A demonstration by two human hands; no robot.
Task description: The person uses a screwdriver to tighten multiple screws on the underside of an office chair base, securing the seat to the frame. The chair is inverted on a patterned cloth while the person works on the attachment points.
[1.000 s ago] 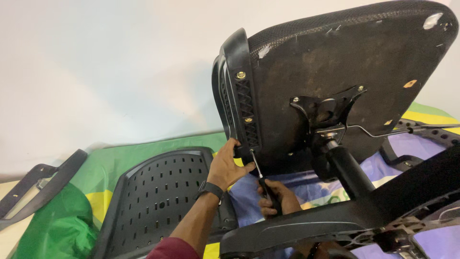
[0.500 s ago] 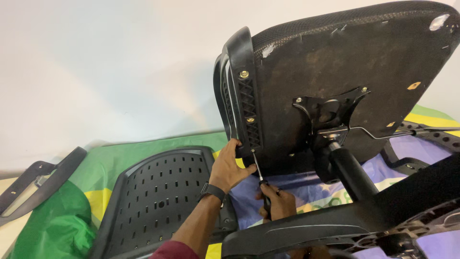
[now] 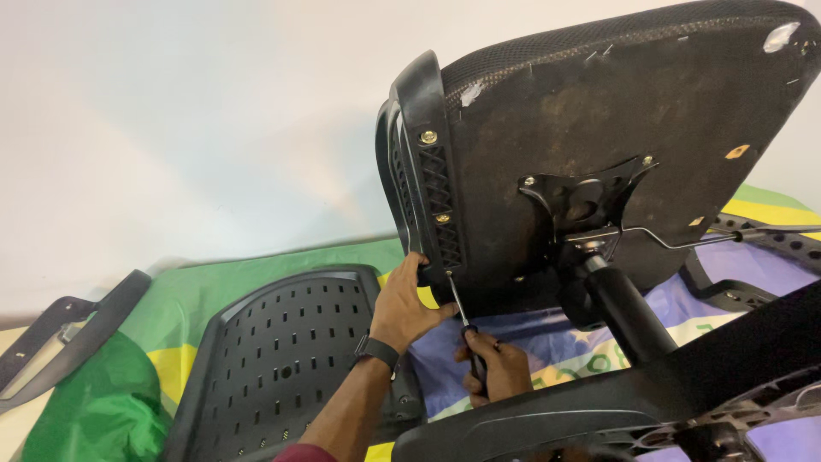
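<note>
One office chair (image 3: 616, 145) lies tipped over on a green, yellow and blue cloth (image 3: 214, 291), its seat underside facing the camera, with two brass screws showing in the one black armrest bracket (image 3: 432, 184) at the seat's left edge; one perforated black backrest (image 3: 282, 368) lies at the near left and one loose armrest (image 3: 68, 329) at the far left. The left hand (image 3: 406, 304), a dark band on its wrist, reaches up with fingers curled around the bracket's lower end, while the right hand (image 3: 496, 368), just right of it and lower, has its fingers wrapped tight around the handle of one screwdriver (image 3: 462, 321), whose thin shaft slants up so the tip meets the bracket's bottom
</note>
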